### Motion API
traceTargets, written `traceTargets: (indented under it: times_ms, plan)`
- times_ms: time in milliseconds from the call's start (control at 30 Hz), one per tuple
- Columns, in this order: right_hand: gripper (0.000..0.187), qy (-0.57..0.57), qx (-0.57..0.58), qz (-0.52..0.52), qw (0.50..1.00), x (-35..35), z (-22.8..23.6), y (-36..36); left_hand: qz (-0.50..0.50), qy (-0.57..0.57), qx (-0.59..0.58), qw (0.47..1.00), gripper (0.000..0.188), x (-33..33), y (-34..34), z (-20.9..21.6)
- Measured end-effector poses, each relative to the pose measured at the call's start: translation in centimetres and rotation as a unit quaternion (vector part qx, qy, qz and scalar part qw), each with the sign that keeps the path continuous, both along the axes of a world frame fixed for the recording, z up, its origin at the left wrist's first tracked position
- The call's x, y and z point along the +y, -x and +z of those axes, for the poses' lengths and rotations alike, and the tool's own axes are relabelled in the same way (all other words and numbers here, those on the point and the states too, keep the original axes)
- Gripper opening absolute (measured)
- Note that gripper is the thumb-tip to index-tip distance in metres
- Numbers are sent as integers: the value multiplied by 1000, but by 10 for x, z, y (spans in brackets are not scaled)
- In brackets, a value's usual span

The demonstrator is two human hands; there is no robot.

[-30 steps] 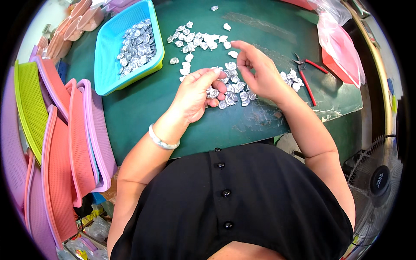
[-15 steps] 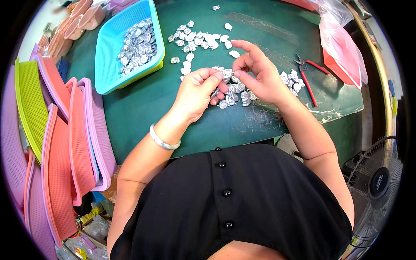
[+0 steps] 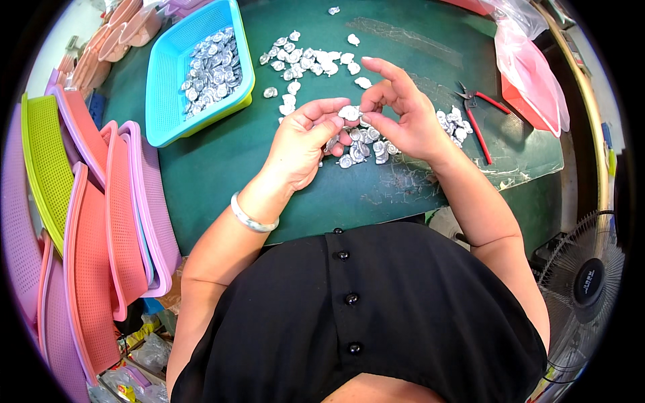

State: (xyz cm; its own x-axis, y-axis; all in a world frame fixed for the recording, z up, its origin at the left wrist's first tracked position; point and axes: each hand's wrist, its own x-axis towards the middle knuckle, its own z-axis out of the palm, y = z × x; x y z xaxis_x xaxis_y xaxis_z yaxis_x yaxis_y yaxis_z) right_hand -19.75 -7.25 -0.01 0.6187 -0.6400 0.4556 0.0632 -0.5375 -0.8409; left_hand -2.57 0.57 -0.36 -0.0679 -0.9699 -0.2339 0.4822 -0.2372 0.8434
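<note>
Left grip (image 3: 299, 141) pinches one silver rosette (image 3: 349, 113), another piece (image 3: 332, 143) seemingly cupped below; my right grip (image 3: 403, 121) is nearly closed at its edge, hold unclear. Step, I judge: two-handed handling of one rosette; next move calls for one hand releasing cleanly. Loose rosettes (image 3: 358, 154) at its six o'clock, scattered rosettes (image 3: 306, 63) eleven, red-handled cutters (image 3: 478, 133) three, blue basket (image 3: 168, 91) ten, green surface (image 3: 222, 195) underneath.
</note>
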Motion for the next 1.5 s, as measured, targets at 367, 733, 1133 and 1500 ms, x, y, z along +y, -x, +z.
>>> traceTargets:
  times_ms: [367, 733, 1133, 1500]
  plan:
    - [53, 101, 169, -188, 962, -31, -14, 2, -17, -68, 99, 993, 23, -3, -6, 5]
    - [55, 154, 207, -173, 951, -39, -25, -8, -33, -62, 54, 996, 12, -3, -8, 5]
    - [50, 196, 202, -142, 949, -38, -23, -6, -8, -82, 16, 997, 14, -3, -7, 9]
    - [54, 169, 177, -124, 962, -37, -22, -5, -7, -80, 11, 997, 15, -2, -7, 9]
